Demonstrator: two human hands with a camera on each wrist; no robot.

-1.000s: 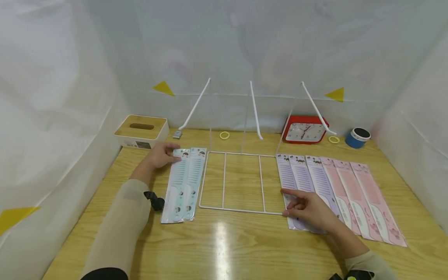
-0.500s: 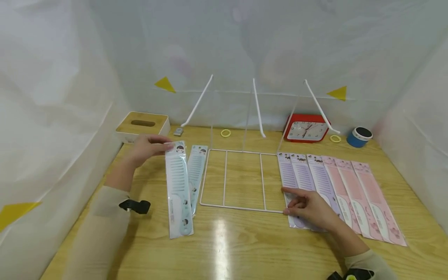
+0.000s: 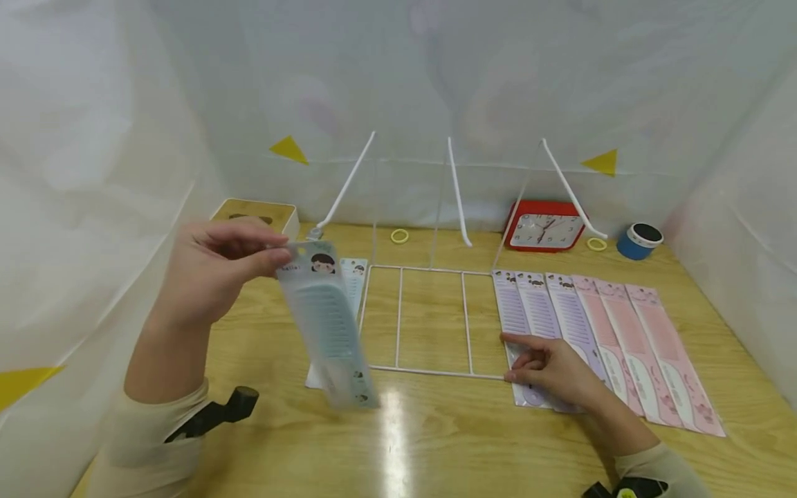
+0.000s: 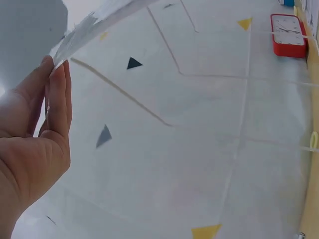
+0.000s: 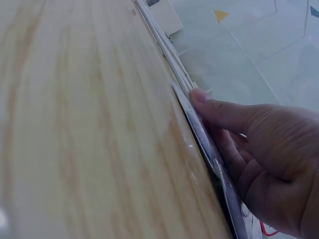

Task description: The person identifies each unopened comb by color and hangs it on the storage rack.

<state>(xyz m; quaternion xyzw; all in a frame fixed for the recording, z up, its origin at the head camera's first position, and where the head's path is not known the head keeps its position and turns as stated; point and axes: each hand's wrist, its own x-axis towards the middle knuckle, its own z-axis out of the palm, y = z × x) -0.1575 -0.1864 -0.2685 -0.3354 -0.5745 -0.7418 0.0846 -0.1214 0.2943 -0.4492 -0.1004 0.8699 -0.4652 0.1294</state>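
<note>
Since the previous frame, the left hand (image 3: 205,273) has risen with a green comb packet (image 3: 324,321), whose lower end has swung rightward to the front-left corner of the wire rack (image 3: 429,371). Left grip: thumb and fingers pinching the packet's top edge, clear of the table (image 3: 299,456); packet tilted, lower end blurred. Second green packet (image 3: 353,277): lying left of the rack, partly hidden from where I stand. Right hand (image 3: 554,370): thumb and forefinger touching the rack's right side near its front corner; I cannot tell whether that grip pinches the wire or only presses it. Purple comb packets (image 3: 540,311) right of the rack, pink comb packets (image 3: 635,339) farther right. Judgement: carrying goes best with the pinch beside the top hole, not over it, the swing left to settle, and the rack kept steady.
</note>
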